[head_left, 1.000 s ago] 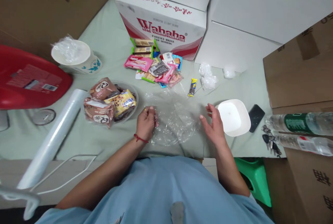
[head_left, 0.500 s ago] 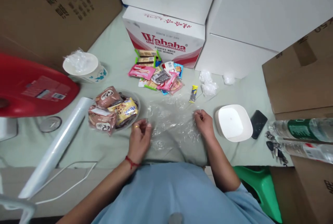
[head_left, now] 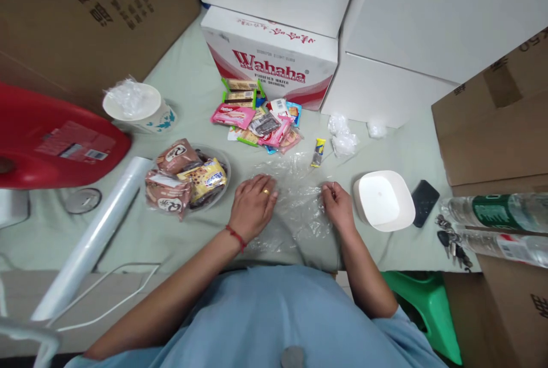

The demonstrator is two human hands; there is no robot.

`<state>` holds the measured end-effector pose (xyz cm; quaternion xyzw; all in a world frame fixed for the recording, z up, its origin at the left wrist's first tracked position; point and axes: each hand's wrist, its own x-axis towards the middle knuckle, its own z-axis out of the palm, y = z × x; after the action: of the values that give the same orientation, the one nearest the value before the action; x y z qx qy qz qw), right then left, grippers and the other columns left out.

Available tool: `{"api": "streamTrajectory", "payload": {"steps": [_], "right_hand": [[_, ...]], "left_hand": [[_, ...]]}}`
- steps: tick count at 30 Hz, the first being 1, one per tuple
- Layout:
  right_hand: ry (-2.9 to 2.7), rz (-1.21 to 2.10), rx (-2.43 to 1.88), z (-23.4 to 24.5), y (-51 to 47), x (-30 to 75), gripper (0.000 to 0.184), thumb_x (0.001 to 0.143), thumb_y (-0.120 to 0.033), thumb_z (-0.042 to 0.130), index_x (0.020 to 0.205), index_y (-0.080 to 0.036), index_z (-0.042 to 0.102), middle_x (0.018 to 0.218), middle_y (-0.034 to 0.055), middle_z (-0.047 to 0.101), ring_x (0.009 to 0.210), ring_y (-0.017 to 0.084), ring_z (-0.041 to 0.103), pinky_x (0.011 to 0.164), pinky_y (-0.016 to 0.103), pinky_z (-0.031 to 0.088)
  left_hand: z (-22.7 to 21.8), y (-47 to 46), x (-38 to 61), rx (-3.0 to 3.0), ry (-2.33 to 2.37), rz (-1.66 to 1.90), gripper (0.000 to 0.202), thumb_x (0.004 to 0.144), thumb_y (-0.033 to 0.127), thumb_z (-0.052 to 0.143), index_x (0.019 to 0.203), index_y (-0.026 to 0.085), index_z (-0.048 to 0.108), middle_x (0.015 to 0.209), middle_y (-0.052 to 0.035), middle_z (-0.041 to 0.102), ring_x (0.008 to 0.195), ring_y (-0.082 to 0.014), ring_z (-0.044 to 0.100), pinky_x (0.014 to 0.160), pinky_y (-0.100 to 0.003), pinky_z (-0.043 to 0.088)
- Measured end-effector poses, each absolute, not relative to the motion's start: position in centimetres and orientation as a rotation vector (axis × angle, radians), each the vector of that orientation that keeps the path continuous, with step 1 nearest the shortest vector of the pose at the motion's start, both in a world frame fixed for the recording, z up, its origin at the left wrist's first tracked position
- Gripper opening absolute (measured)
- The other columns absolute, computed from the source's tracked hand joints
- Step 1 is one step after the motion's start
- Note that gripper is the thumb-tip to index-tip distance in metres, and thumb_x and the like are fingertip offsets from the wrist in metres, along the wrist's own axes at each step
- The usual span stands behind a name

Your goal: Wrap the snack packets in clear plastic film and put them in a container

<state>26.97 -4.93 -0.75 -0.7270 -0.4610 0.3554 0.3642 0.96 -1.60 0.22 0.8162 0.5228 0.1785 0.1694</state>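
Observation:
A clear sheet of plastic film lies spread and wrinkled on the cloth in front of me. My left hand rests flat on its left part, palm down and fingers stretched out. At the right edge my right hand pinches the film between thumb and fingers. Left of my left hand stands a clear bowl with wrapped snacks, among them a yellow packet and brown packets. A white square bowl sits just right of my right hand.
Several snack packets are piled before a Wahaha carton. A small yellow-and-grey packet and crumpled film balls lie nearby. At left are a film roll, paper cup and red container; at right, a phone and bottles.
My left hand has let go of the film's left edge, moved right and slightly up, and now lies flat on the sheet. My right hand has stayed at the right edge.

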Motion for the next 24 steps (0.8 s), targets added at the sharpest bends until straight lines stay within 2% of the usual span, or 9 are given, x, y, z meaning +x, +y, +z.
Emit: {"api": "streamTrajectory", "payload": {"steps": [3,6,8,11,13,16,19,21,24], "right_hand": [[-1.201,0.833,-1.964,-1.1,-6.5,28.2,0.032,0.094,-0.051,0.058,0.095,-0.021,0.069,0.066,-0.003,0.059,0.062,0.018,0.054,0.063,0.03,0.043],[-1.208,0.793,-2.024,-1.1,-8.4,29.1,0.036,0.094,-0.051,0.06,0.107,-0.02,0.071,0.069,-0.0014,0.061,0.064,0.019,0.056,0.065,0.033,0.048],[-1.284,0.662,-2.023,-0.4,-9.1,29.2,0.04,0.096,-0.052,0.061,0.117,-0.019,0.069,0.088,0.0051,0.069,0.076,0.022,0.061,0.072,0.037,0.054],[-1.486,0.326,-1.928,1.8,-7.7,28.4,0.034,0.099,-0.046,0.061,0.12,-0.021,0.069,0.115,0.0136,0.067,0.101,0.028,0.063,0.084,0.044,0.057],[-1.656,0.243,-1.809,3.6,-4.8,27.1,0.025,0.103,-0.039,0.056,0.115,-0.024,0.072,0.114,0.0127,0.068,0.105,0.028,0.063,0.09,0.046,0.056],[-1.951,0.263,-1.653,5.4,2.0,24.3,0.025,0.105,-0.031,0.051,0.111,-0.026,0.075,0.108,0.0105,0.071,0.105,0.028,0.063,0.098,0.048,0.053],[-2.16,0.153,-1.577,5.5,9.8,21.3,0.035,0.101,-0.021,0.051,0.127,-0.023,0.074,0.129,0.0127,0.069,0.122,0.031,0.056,0.109,0.051,0.047],[-2.328,0.145,-1.524,5.0,14.3,19.6,0.044,0.097,-0.017,0.058,0.138,-0.019,0.07,0.145,0.0138,0.063,0.135,0.033,0.048,0.114,0.051,0.042],[-2.545,0.233,-1.529,4.4,18.0,18.0,0.035,0.097,-0.02,0.061,0.129,-0.019,0.076,0.137,0.0131,0.069,0.127,0.033,0.053,0.109,0.049,0.045]], "left_hand": [[-2.3,-1.1,0.4,2.364,1.475,0.337,0.053,0.107,0.038,0.038,0.153,0.021,0.056,0.167,-0.0161,0.046,0.156,-0.0348,0.041,0.127,-0.064,0.024],[-3.5,-1.7,-0.3,2.432,1.432,0.291,0.054,0.109,0.042,0.038,0.159,0.028,0.05,0.174,-0.0123,0.034,0.161,-0.0323,0.033,0.131,-0.065,0.013],[-3.5,-2.1,-0.4,2.445,1.418,0.281,0.054,0.109,0.044,0.04,0.16,0.029,0.048,0.175,-0.0118,0.031,0.162,-0.0319,0.031,0.131,-0.066,0.01],[-3.2,-2.1,-0.3,2.445,1.399,0.268,0.056,0.108,0.046,0.043,0.161,0.03,0.047,0.175,-0.0116,0.03,0.163,-0.0311,0.029,0.131,-0.067,0.007],[-3.1,-1.9,-0.2,2.441,1.394,0.26,0.056,0.108,0.046,0.043,0.161,0.03,0.046,0.175,-0.0117,0.03,0.163,-0.0305,0.029,0.131,-0.067,0.007],[-3.0,-1.9,-0.2,2.436,1.39,0.256,0.057,0.108,0.047,0.042,0.162,0.029,0.045,0.175,-0.0125,0.03,0.163,-0.0309,0.03,0.131,-0.068,0.008],[-3.1,-1.9,-0.3,2.436,1.384,0.267,0.057,0.109,0.048,0.039,0.163,0.029,0.044,0.175,-0.0117,0.029,0.163,-0.0309,0.03,0.131,-0.068,0.01],[-3.1,-2.0,-0.4,2.434,1.382,0.28,0.057,0.109,0.047,0.038,0.163,0.029,0.044,0.175,-0.0108,0.03,0.163,-0.0303,0.03,0.131,-0.067,0.012],[-3.1,-2.0,-0.4,2.422,1.38,0.302,0.057,0.109,0.049,0.038,0.162,0.029,0.045,0.175,-0.0101,0.032,0.163,-0.0297,0.03,0.132,-0.066,0.015]]}}
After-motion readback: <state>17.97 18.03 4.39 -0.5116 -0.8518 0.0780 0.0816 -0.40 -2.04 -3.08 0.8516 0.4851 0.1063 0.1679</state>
